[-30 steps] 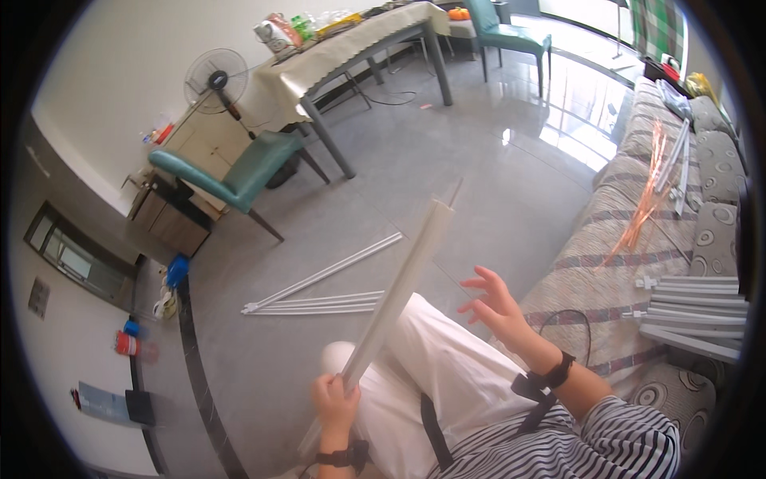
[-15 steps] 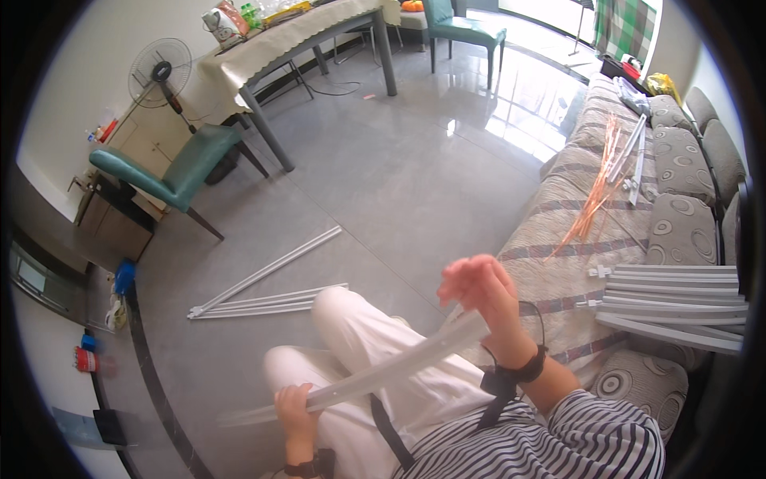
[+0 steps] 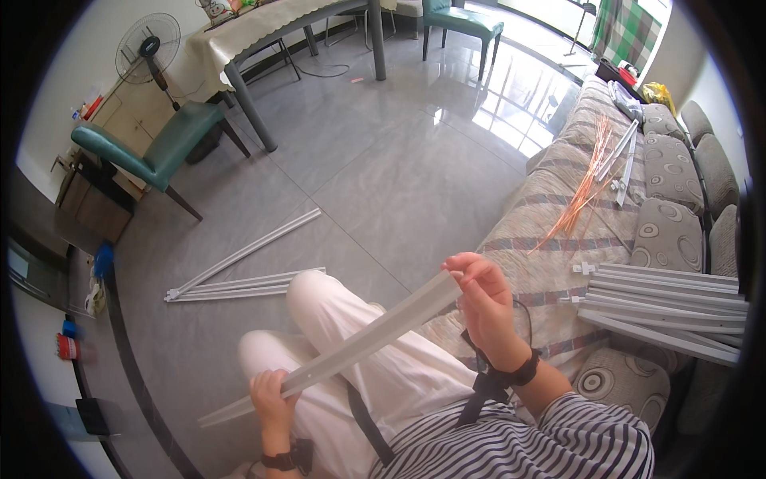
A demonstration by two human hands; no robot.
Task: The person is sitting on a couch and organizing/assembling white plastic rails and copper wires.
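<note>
A long white plastic channel strip (image 3: 367,331) slants across my lap, its upper end to the right. Fingers of my left hand (image 3: 271,397) wrap round it toward its lower end, above my left knee. My right hand (image 3: 485,299) is closed at the upper end, thumb and fingertips pinched at the tip. Whether something small sits between those fingertips is too fine to make out. On the floor ahead lie more white strips (image 3: 247,254), joined at one end in a V shape. A stack of similar strips (image 3: 662,299) rests on the sofa to my right.
Thin copper-coloured rods (image 3: 582,188) and a few white pieces (image 3: 626,164) lie on the striped sofa cover (image 3: 519,231). A teal chair (image 3: 163,148), a standing fan (image 3: 149,48) and a cloth-covered table (image 3: 263,20) stand at the far left. Another teal chair (image 3: 463,24) is farther back.
My right hand has come down from above the strip, fingers spread, to pinch its upper end. My left hand keeps its hold. The whole view has shifted slightly.
</note>
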